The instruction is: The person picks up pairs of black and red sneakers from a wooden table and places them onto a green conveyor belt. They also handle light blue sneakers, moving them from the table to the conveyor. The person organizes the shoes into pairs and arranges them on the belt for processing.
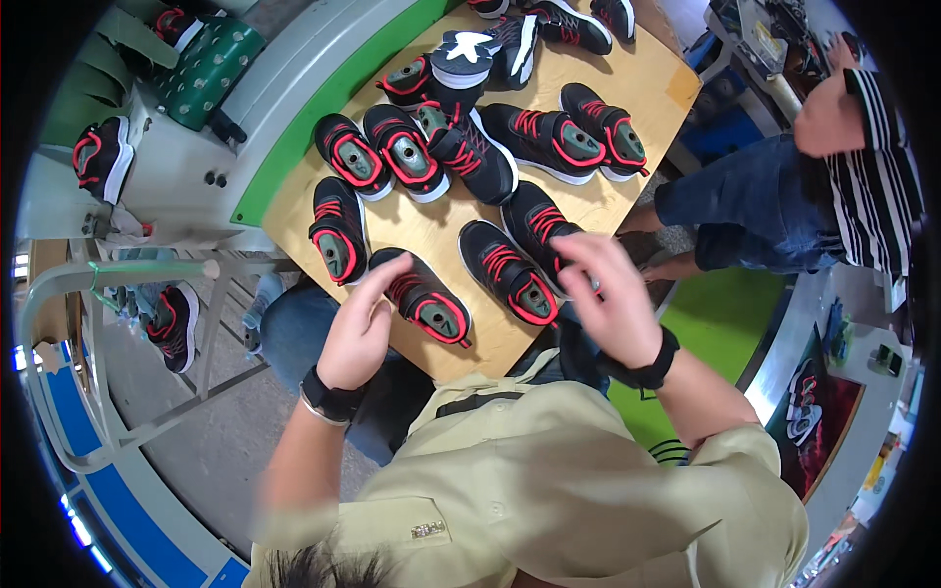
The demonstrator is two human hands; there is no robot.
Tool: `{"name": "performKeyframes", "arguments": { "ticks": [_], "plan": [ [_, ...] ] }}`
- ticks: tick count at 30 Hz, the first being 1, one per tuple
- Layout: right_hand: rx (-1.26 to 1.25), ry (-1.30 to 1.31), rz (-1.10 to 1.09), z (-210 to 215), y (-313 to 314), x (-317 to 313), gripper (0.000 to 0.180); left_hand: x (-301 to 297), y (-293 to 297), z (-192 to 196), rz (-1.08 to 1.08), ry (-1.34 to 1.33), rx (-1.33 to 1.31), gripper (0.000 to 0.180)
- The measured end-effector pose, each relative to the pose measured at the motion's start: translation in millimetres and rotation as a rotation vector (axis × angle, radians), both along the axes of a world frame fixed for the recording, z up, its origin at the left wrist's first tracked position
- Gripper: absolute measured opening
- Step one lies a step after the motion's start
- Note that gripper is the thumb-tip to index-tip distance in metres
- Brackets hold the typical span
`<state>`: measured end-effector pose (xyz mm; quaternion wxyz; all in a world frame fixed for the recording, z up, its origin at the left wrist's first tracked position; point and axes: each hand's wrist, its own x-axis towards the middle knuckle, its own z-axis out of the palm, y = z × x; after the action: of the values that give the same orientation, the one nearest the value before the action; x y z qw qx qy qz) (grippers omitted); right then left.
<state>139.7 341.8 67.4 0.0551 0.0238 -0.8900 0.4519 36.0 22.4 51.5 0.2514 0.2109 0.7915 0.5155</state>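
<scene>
My left hand [358, 328] is raised with its fingers stretched out and nothing in them. It is beside a black sneaker [420, 294] with red laces and a red-lined collar, near the front of a wooden tabletop [446, 365]. My right hand [613, 304], fingers apart and holding nothing, hovers at the right of a pair of matching sneakers. The nearer sneaker [498, 263] lies beside the farther sneaker [535, 214], whose heel my right hand partly hides. Another black sneaker [338, 227] stands on the left side of the tabletop.
Several more black-and-red sneakers [482, 157] crowd the table's far half, one sneaker [461, 64] showing its sole. On the left are a metal rail frame [147, 269] and a sneaker [174, 323] on a rack. A person [755, 201] in a striped top sits at the right.
</scene>
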Motion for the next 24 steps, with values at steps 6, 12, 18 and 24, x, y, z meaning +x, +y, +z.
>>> {"name": "performKeyframes", "arguments": {
  "ticks": [6,12,18,24],
  "plan": [
    [0.169,-0.119,0.093,-42,-52,1,0.082,21,-1,14,0.194,0.256,-0.033,0.042],
    [-0.098,0.171,0.107,16,-92,-17,0.090,64,7,34,0.312,0.027,0.292,0.099],
    [-0.048,-0.029,0.366,-29,-126,-38,0.106,4,8,99,0.610,0.052,0.560,0.087],
    [-0.210,-0.260,0.329,25,-89,-70,0.078,-172,15,162,0.655,0.344,0.592,0.077]
  ]
}}
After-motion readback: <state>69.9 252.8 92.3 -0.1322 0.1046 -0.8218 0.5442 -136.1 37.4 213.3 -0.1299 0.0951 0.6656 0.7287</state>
